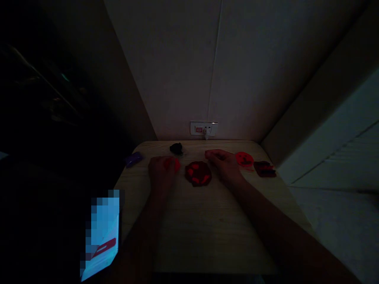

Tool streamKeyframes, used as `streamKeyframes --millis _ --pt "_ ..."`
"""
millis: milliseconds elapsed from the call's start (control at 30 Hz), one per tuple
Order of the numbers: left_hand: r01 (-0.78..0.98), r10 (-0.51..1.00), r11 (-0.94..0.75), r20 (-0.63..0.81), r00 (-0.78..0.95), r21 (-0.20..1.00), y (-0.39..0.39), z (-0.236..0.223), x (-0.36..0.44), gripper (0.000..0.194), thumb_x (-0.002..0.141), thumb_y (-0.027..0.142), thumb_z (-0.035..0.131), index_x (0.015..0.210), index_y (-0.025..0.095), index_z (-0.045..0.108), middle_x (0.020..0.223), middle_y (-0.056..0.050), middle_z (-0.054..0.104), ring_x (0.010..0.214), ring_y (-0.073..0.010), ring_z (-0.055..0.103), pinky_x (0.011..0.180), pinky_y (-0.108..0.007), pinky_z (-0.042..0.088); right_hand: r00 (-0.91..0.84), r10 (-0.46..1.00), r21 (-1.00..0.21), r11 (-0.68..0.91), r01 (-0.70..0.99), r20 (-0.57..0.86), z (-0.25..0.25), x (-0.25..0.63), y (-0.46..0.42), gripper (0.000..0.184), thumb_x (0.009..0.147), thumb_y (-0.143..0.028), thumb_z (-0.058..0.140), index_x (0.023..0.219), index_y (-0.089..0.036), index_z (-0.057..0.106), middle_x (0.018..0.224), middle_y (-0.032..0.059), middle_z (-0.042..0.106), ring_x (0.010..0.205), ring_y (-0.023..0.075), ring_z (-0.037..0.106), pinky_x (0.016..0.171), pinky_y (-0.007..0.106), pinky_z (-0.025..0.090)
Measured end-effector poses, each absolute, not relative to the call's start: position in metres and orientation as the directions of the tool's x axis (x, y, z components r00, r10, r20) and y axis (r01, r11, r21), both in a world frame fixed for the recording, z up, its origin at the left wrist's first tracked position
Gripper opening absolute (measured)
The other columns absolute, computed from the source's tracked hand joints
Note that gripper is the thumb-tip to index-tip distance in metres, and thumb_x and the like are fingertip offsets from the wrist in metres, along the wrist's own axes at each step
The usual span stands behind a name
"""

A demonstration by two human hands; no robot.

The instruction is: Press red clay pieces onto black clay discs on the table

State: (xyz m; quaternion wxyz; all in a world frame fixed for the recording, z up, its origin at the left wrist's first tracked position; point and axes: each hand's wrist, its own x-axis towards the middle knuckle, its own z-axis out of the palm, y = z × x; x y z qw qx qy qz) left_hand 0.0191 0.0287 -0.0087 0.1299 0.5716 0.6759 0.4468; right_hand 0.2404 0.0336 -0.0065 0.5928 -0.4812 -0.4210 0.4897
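Note:
A dark red flat disc (pixel 198 174) with bright red patches, which looks like modelling clay, lies on the wooden table between my hands. To its left, my left hand (pixel 161 167) is closed round a bright red lump of clay (pixel 172 164), with the thumb over it. My right hand (pixel 223 163) is just right of the disc, fingers pinched together. Its fingertips look reddish, but in this dim light I cannot make out what they hold. Beyond that hand lie a bright red round piece (pixel 244 159) with dark marks and a dark red striped rectangle (pixel 264 169).
A small black item (pixel 177 148) lies near the table's back edge, and a purple packet (pixel 134 159) at its left edge. A lit screen (pixel 102 236) stands at the lower left. Behind the wooden table (pixel 207 228) is a wall with a socket plate (pixel 203 128).

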Motion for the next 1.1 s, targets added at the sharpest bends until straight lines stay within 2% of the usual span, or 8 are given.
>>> streamKeyframes --millis 67,133,233,300,433,533,833,1100 --pt "0.732 0.849 -0.047 0.413 -0.329 0.680 0.025 -0.006 0.025 0.032 0.082 0.031 0.066 0.109 0.017 0.075 0.116 -0.016 0.062 0.116 -0.0351 0.058 0.108 -0.052 0.041 0.131 0.991 -0.980 0.038 -0.198 0.012 -0.005 0.239 0.032 0.033 0.062 -0.044 0.090 0.082 -0.019 0.081 0.078 0.0042 0.078 0.061 0.0134 0.063 0.058 0.026 0.048" --pt "0.746 0.811 -0.132 0.504 -0.298 0.653 0.019 -0.001 0.035 0.036 0.084 0.031 0.065 0.118 0.019 0.071 0.121 -0.016 0.058 0.118 -0.0340 0.057 0.109 -0.051 0.041 0.091 0.996 -0.977 0.030 -0.211 0.011 -0.004 0.237 0.031 0.033 0.062 -0.042 0.090 0.083 -0.019 0.081 0.078 0.0045 0.079 0.062 0.0142 0.065 0.059 0.026 0.050" --pt "0.595 0.867 -0.369 0.496 -0.058 0.714 0.008 0.007 0.051 0.023 0.089 0.034 0.065 0.107 0.021 0.071 0.102 -0.008 0.066 0.097 -0.0240 0.064 0.092 -0.038 0.051 0.019 1.000 -0.972 0.010 -0.234 0.006 -0.003 0.234 0.027 0.032 0.064 -0.042 0.090 0.084 -0.019 0.080 0.074 0.0038 0.078 0.061 0.0155 0.067 0.058 0.026 0.052" --pt "0.481 0.893 -0.414 0.447 0.051 0.773 0.003 0.008 0.059 0.021 0.086 0.036 0.071 0.100 0.022 0.072 0.095 -0.005 0.070 0.089 -0.0210 0.066 0.084 -0.034 0.053 -0.025 1.000 -0.968 0.000 -0.250 0.006 -0.002 0.231 0.023 0.031 0.065 -0.042 0.089 0.083 -0.020 0.079 0.073 0.0031 0.078 0.058 0.0155 0.067 0.055 0.026 0.052" --pt "0.331 0.942 -0.324 0.336 0.021 0.886 0.002 0.005 0.063 0.026 0.080 0.037 0.079 0.101 0.022 0.075 0.093 -0.004 0.077 0.085 -0.0200 0.069 0.080 -0.032 0.054 -0.093 0.996 -0.968 -0.009 -0.250 0.015 0.003 0.226 0.016 0.029 0.065 -0.043 0.090 0.078 -0.020 0.079 0.070 0.0017 0.077 0.054 0.0147 0.066 0.053 0.026 0.053" --pt "0.236 0.962 -0.255 0.270 -0.032 0.938 0.004 0.005 0.062 0.021 0.080 0.036 0.078 0.095 0.022 0.078 0.090 -0.004 0.079 0.083 -0.0207 0.072 0.078 -0.033 0.056 -0.110 0.994 -0.968 -0.007 -0.252 0.021 0.006 0.226 0.015 0.028 0.064 -0.044 0.090 0.075 -0.020 0.079 0.065 0.0007 0.074 0.052 0.0139 0.064 0.050 0.025 0.051" --pt "0.141 0.979 -0.195 0.202 -0.033 0.971 0.006 0.004 0.065 0.016 0.080 0.034 0.075 0.082 0.018 0.074 0.075 -0.002 0.076 0.068 -0.0165 0.070 0.062 -0.025 0.055 -0.099 0.995 -0.986 0.015 -0.167 0.032 0.002 0.229 0.017 0.031 0.066 -0.047 0.089 0.077 -0.019 0.080 0.065 0.0026 0.074 0.051 0.0147 0.063 0.048 0.026 0.050" --pt "0.052 0.985 -0.154 0.157 -0.064 0.987 0.008 0.004 0.067 0.016 0.078 0.032 0.076 0.081 0.017 0.072 0.074 -0.002 0.074 0.067 -0.0148 0.069 0.063 -0.024 0.055 -0.111 0.992 -0.983 0.034 -0.181 0.054 0.002 0.229 0.019 0.030 0.071 -0.046 0.086 0.076 -0.018 0.077 0.060 0.0001 0.069 0.049 0.0109 0.057 0.046 0.021 0.044"
